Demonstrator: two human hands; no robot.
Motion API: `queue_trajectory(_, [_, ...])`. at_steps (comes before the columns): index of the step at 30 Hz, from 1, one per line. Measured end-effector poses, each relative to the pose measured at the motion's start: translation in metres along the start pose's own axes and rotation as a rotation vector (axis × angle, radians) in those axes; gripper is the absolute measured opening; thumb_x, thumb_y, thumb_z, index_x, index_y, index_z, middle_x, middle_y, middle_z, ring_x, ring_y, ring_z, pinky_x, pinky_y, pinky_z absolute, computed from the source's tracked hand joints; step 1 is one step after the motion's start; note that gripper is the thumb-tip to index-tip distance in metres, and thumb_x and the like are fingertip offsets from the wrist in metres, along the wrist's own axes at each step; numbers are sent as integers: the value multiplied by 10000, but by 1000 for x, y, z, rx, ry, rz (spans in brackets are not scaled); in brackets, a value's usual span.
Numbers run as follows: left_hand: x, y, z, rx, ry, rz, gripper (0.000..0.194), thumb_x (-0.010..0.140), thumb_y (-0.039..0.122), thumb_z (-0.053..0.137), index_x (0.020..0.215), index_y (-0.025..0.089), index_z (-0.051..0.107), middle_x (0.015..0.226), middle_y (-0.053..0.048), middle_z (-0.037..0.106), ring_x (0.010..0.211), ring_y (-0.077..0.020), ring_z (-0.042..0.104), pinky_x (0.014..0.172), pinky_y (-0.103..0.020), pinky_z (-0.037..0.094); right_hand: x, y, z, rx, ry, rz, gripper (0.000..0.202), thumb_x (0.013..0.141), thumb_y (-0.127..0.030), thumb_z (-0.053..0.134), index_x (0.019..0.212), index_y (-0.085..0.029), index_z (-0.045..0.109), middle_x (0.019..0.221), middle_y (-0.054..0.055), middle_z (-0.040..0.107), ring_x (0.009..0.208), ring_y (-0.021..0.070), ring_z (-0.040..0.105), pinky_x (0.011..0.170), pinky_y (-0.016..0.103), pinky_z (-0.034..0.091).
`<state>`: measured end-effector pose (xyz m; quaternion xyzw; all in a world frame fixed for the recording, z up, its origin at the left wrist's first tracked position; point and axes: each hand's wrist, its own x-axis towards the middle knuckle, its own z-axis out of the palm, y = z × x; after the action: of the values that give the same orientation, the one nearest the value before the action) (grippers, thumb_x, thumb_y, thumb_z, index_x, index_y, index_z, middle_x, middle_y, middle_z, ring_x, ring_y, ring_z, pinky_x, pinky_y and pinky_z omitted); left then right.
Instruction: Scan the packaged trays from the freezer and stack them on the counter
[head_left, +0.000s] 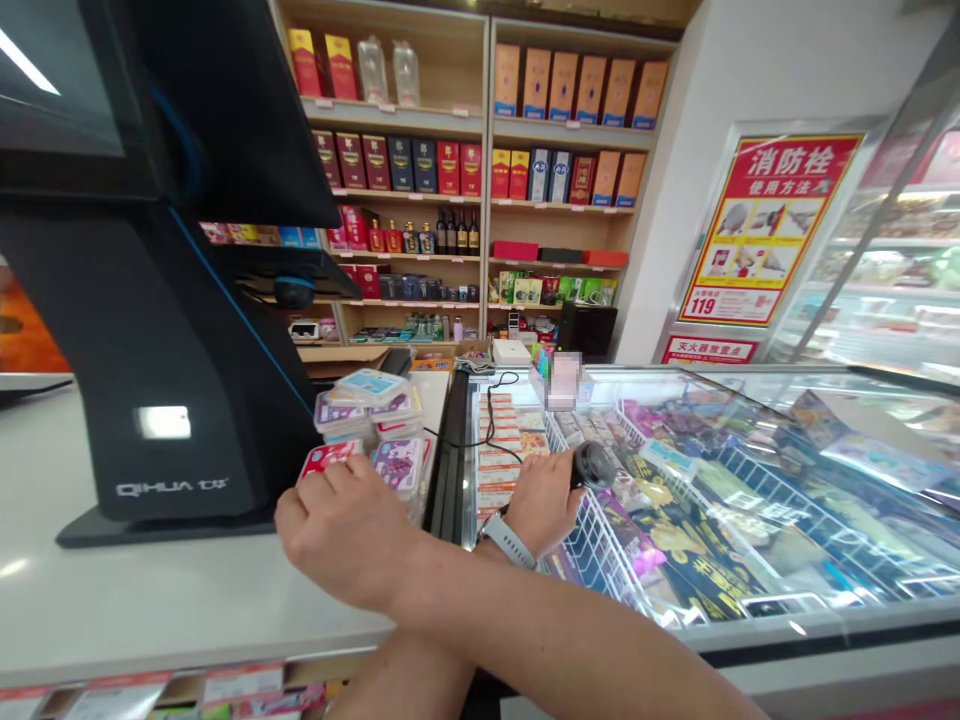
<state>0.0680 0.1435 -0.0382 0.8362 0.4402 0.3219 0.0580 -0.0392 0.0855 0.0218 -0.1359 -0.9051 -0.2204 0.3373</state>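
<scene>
My forearms are crossed, the right one over the left. My left hand [541,505], with a watch on its wrist, is closed round a black handheld barcode scanner [594,466] above the glass-topped freezer. A thin black cord [491,425] runs up to that hand. My right hand [341,530] reaches across to the white counter, its fingers curled over a red-labelled plastic pack [328,456]; the fingertips are hidden. Touching or close by it stand stacks of clear plastic packs with purple labels [400,464], topped by a blue-labelled pack [371,384].
A black checkout terminal [187,400] stands on the white counter [187,590] at left. The freezer [795,640] holds white wire baskets [600,560] of bagged goods. A small box [511,352] lies at its far end. Shelves [409,120] of boxed bottles line the back wall.
</scene>
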Motion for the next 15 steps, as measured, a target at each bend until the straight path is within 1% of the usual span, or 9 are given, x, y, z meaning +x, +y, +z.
queue_trajectory(3, [0,1,-1,0,-3,6,407,869,262,556,1256,189,451,1148,-92,630,1091,-250,571,1008,-438,372,-5,2,-5,11,12,13,170,928,-125,394,901,-112,561,858,93,611,814,213,567,772,384,418])
queue_trajectory(6, [1,2,-1,-1,-7,6,403,869,259,556,1252,189,456,1164,-94,627,1106,-247,565,1019,-431,367,-12,5,-14,11,18,24,168,934,-139,392,908,-122,556,859,90,614,824,211,564,785,388,418])
queue_trajectory(11, [1,1,-1,-8,-9,2,420,883,258,524,1283,167,435,1207,-107,611,1140,-249,546,1026,-427,366,-30,16,-39,8,14,50,190,951,-147,367,904,-139,551,845,65,597,832,190,548,805,371,413])
queue_trajectory(15, [3,-1,-2,-3,-13,-10,429,876,253,518,1291,182,437,1234,-99,599,1168,-251,534,1034,-430,361,-54,30,-59,-23,9,104,197,959,-172,374,917,-151,565,835,51,584,800,175,525,793,355,414])
